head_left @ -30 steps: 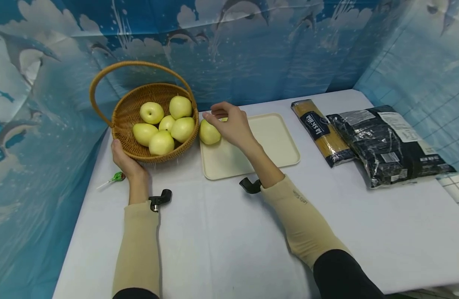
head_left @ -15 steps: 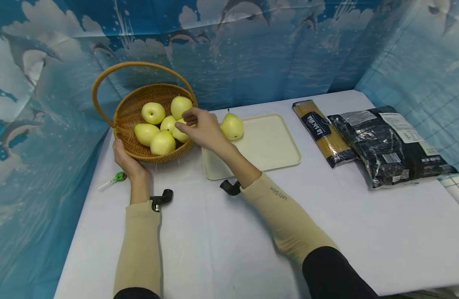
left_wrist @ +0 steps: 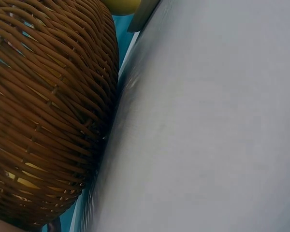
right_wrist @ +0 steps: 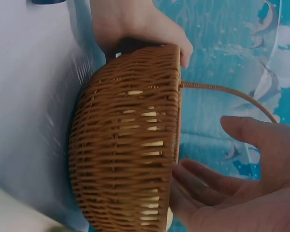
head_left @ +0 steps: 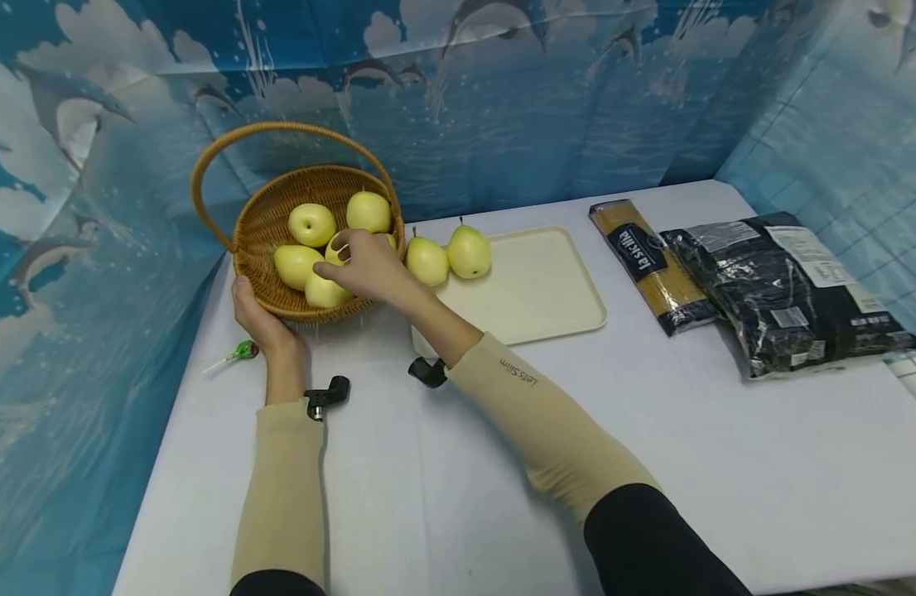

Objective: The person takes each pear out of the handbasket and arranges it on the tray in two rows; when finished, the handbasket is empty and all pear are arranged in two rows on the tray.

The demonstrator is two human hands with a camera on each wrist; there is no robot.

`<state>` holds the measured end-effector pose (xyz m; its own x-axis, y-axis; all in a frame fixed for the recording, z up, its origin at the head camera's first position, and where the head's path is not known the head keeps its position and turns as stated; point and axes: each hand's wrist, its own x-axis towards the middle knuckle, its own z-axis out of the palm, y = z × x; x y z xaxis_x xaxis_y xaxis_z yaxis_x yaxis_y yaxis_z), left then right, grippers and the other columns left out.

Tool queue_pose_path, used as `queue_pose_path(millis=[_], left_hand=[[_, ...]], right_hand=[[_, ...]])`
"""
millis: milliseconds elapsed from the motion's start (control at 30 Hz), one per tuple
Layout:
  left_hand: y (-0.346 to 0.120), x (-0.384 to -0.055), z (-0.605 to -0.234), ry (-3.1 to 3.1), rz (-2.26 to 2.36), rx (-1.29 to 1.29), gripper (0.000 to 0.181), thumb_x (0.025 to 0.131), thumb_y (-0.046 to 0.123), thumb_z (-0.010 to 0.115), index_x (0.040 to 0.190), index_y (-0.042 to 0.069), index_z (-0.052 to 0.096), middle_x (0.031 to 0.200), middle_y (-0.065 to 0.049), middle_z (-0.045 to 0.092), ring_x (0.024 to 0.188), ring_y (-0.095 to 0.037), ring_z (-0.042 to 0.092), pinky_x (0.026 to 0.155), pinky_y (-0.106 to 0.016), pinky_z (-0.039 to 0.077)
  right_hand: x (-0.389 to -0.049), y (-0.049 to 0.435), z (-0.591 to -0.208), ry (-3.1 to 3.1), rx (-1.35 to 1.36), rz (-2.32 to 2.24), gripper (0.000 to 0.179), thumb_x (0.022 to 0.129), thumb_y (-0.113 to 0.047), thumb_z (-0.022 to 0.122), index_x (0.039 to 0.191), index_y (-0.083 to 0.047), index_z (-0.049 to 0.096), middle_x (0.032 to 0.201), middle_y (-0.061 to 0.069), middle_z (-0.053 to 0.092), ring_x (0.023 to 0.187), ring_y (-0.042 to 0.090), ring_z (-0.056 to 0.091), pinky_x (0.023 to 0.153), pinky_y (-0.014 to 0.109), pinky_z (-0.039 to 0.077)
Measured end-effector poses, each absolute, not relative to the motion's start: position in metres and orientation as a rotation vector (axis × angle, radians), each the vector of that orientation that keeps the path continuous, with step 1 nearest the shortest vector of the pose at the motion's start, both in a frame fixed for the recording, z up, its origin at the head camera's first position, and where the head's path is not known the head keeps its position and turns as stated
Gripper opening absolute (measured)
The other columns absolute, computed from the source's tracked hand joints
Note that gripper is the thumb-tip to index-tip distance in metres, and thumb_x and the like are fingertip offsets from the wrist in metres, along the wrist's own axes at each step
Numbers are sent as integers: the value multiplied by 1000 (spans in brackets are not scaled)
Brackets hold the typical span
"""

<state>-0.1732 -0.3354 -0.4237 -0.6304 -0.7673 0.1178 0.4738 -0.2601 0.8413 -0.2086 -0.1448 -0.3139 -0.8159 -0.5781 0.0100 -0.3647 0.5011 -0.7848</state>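
A wicker basket (head_left: 253, 236) with a tall handle leans toward me at the back left, holding several yellow-green pears (head_left: 312, 224). My left hand (head_left: 267, 327) grips its near left side; in the right wrist view that hand's thumb lies over the rim. My right hand (head_left: 368, 266) is over the basket's right part, covering some of the fruit, its thumb (right_wrist: 241, 128) spread away from the fingers and nothing held between them. Two pears, one left (head_left: 426, 261) and one right (head_left: 469, 252), stand at the left end of a cream tray (head_left: 536, 285).
To the tray's right lie a pack of spaghetti (head_left: 652, 265) and a large black plastic bag (head_left: 789, 294). A green-wrapped lollipop (head_left: 244, 349) lies left of my left wrist. Blue dolphin-print curtain (head_left: 547, 124) hangs behind the white table (head_left: 443, 497).
My right hand has moved left from the pears on the tray to the inside of the basket, uncovering both tray pears. The left hand stays on the basket.
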Motion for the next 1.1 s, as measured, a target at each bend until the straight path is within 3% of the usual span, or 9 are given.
queue_pose_path(millis=[133, 233, 300, 367, 400, 800, 1000, 1100], left_hand=[[-335, -173, -425, -1153, -1971, 396, 42, 107, 31, 50, 141, 10, 65, 147, -11, 62, 139, -27, 57, 117, -37, 47], [-334, -173, -426, -1167, -1965, 404, 42, 107, 32, 50, 141, 12, 65, 147, -10, 62, 139, -25, 57, 117, -36, 48], [-334, -173, -426, -1181, -1957, 410, 42, 107, 33, 49, 141, 13, 65, 147, -9, 62, 138, -24, 58, 116, -35, 48], [-334, -173, -426, -1177, -1963, 417, 42, 107, 33, 50, 140, 13, 65, 146, -8, 63, 138, -24, 58, 117, -35, 48], [-334, -172, -426, -1175, -1964, 419, 42, 107, 33, 50, 140, 13, 65, 146, -8, 63, 138, -24, 58, 117, -35, 48], [-334, -174, -424, -1153, -1993, 392, 43, 106, 32, 49, 143, 12, 63, 149, -9, 61, 138, -24, 57, 115, -32, 49], [-335, -174, -426, -1122, -2018, 394, 43, 107, 31, 49, 144, 13, 62, 149, -7, 61, 138, -21, 58, 115, -32, 48], [-335, -174, -427, -1107, -2022, 382, 43, 107, 31, 49, 143, 12, 63, 149, -8, 61, 137, -21, 58, 115, -32, 48]], right_hand=[[-207, -153, -313, 2531, -767, -1086, 56, 103, -43, 66, 145, -7, 60, 137, 8, 69, 132, 26, 59, 100, 34, 55], [-207, -157, -313, 2556, -742, -1040, 39, 103, -44, 67, 111, -6, 70, 96, 6, 70, 92, 19, 65, 74, 26, 52], [-207, -159, -313, 2572, -725, -1045, 40, 102, -44, 69, 83, -9, 60, 71, 1, 54, 62, 13, 52, 57, 22, 42], [-207, -162, -312, 2582, -705, -1052, 52, 102, -43, 69, 69, -13, 42, 59, -2, 31, 48, 11, 30, 48, 22, 29], [-207, -163, -312, 2599, -697, -1050, 53, 102, -42, 69, 67, -15, 40, 56, -3, 29, 45, 9, 29, 46, 21, 29], [-204, -179, -315, 2710, -711, -935, 53, 101, -42, 69, 64, -16, 42, 56, -4, 34, 48, 9, 37, 51, 23, 35], [-208, -187, -320, 2618, -695, -944, 45, 101, -42, 69, 72, -15, 48, 63, -3, 38, 56, 11, 42, 56, 24, 38], [-214, -189, -325, 2524, -662, -998, 47, 100, -40, 72, 71, -15, 45, 63, -3, 34, 56, 11, 36, 54, 22, 34]])
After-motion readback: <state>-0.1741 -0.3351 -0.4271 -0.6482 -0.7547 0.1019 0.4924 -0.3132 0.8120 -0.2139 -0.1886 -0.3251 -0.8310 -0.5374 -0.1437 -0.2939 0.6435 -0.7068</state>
